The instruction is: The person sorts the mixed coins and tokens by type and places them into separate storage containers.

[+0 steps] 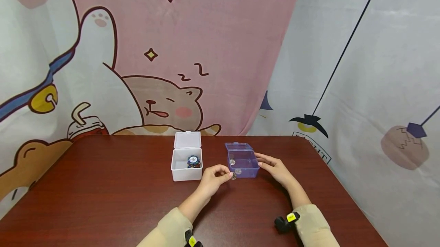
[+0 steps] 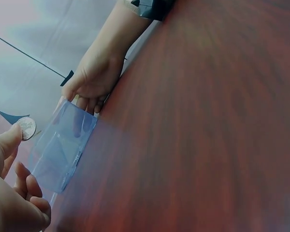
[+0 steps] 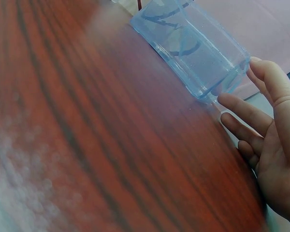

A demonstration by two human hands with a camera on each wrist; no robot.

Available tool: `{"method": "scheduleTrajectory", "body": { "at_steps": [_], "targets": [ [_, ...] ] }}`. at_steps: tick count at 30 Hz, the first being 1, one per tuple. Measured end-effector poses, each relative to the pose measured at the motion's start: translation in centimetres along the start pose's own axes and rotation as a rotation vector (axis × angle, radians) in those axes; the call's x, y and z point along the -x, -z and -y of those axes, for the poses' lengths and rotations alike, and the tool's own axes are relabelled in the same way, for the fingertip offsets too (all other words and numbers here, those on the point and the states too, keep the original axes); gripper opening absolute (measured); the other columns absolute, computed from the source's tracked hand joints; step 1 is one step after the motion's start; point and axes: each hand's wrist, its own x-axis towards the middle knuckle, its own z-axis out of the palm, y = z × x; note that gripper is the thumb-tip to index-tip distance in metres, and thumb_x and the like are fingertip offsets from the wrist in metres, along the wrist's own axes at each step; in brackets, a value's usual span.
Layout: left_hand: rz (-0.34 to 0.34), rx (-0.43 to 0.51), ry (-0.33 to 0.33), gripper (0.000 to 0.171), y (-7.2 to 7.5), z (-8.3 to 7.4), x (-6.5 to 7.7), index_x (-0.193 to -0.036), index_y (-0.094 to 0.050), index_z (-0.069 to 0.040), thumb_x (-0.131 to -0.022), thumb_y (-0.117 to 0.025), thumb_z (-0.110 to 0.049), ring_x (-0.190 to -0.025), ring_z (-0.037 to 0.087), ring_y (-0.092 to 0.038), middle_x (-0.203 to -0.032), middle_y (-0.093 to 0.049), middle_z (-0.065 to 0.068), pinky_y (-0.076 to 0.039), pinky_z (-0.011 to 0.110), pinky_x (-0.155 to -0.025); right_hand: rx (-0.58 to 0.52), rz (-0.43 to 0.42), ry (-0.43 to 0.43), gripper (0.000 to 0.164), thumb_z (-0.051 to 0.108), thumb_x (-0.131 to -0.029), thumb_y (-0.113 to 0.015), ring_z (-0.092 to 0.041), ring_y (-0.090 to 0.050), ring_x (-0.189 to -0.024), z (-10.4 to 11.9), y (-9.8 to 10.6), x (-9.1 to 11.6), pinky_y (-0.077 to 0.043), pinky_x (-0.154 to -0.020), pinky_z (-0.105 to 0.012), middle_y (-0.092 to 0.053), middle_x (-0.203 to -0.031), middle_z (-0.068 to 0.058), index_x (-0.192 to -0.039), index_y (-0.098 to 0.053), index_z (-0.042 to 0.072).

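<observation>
Between thumb and fingertips, my left hand (image 1: 214, 180) pinches a silver coin (image 2: 27, 128). That coin is just in front of the left front corner of a clear purple-blue plastic box (image 1: 248, 173), whose lid stands raised at the back. Two round silvery coins (image 1: 238, 171) show at the box's left side. My right hand (image 1: 276, 169) touches the box's right side with fairly straight fingers, its thumb near the upper rim in the right wrist view. Left of the hands stands a white box (image 1: 186, 174) with its lid up, holding a small stack of poker chips (image 1: 194, 161).
Both boxes stand on a dark red-brown wooden table (image 1: 120, 193), towards its far edge. Behind the table hangs a printed cloth (image 1: 223, 29) with cartoon animals. At the right is a pale cloth (image 1: 361, 86) with lamp drawings.
</observation>
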Motion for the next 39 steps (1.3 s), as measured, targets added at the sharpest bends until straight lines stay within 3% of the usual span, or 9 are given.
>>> {"method": "scheduleTrajectory", "body": {
  "at_steps": [6, 10, 19, 27, 34, 39],
  "targets": [
    [-0.045, 0.030, -0.006, 0.012, -0.5, -1.9, 0.1, -0.084, -0.064, 0.010, -0.082, -0.071, 0.000, -0.074, 0.013, -0.046, -0.073, -0.052, 0.001, -0.038, 0.022, -0.065, 0.009, 0.002, -0.014, 0.043, 0.012, -0.096, -0.059, -0.034, -0.053, -0.118, 0.1, 0.1, 0.1, -0.040, -0.092, -0.023, -0.057, -0.128, -0.021, -0.137, -0.051, 0.000],
    [-0.067, 0.030, -0.006, 0.013, -0.7, -3.1, -0.1, -0.085, -0.063, 0.013, -0.083, -0.070, 0.002, -0.075, 0.014, -0.046, -0.073, -0.052, 0.004, -0.038, 0.023, -0.065, 0.002, -0.003, -0.012, 0.043, 0.010, -0.096, -0.058, -0.034, -0.053, -0.118, 0.2, 0.1, 0.0, -0.041, -0.091, -0.021, -0.057, -0.128, -0.021, -0.137, -0.051, 0.000],
    [-0.140, 0.047, 0.006, 0.012, -1.2, -0.1, -2.7, -0.084, -0.068, 0.004, -0.081, -0.075, -0.005, -0.074, 0.012, -0.047, -0.072, -0.053, -0.002, -0.039, 0.025, -0.066, -0.011, 0.003, -0.009, 0.042, 0.010, -0.096, -0.058, -0.035, -0.052, -0.119, 0.2, 0.1, 0.1, -0.040, -0.089, -0.017, -0.056, -0.129, -0.022, -0.136, -0.051, 0.000],
    [-0.208, 0.075, 0.014, 0.013, -1.8, 0.1, -4.1, -0.082, -0.070, 0.003, -0.079, -0.077, -0.007, -0.070, 0.011, -0.050, -0.069, -0.055, -0.003, -0.041, 0.024, -0.064, -0.014, 0.000, 0.002, 0.042, 0.010, -0.096, -0.059, -0.034, -0.054, -0.117, -0.1, 0.0, 0.0, -0.042, -0.092, -0.023, -0.057, -0.128, -0.021, -0.136, -0.052, 0.000],
    [-0.247, 0.097, 0.047, 0.015, -2.3, 0.2, -5.1, -0.083, -0.071, 0.004, -0.078, -0.079, -0.008, -0.070, 0.011, -0.052, -0.069, -0.058, -0.001, -0.042, 0.022, -0.062, -0.003, -0.029, 0.005, 0.042, 0.021, -0.095, -0.061, -0.028, -0.055, -0.116, -3.3, 0.4, -0.8, -0.040, -0.091, -0.019, -0.060, -0.127, -0.014, -0.136, -0.055, 0.011],
    [-0.257, 0.108, 0.073, 0.014, -2.5, 0.3, -5.5, -0.082, -0.072, 0.003, -0.078, -0.080, -0.009, -0.068, 0.012, -0.056, -0.068, -0.058, -0.002, -0.043, 0.022, -0.060, -0.011, -0.030, 0.017, 0.042, 0.020, -0.095, -0.061, -0.032, -0.055, -0.116, -3.3, 0.3, -0.8, -0.041, -0.091, -0.020, -0.060, -0.127, -0.015, -0.136, -0.055, 0.010]
  ]
}}
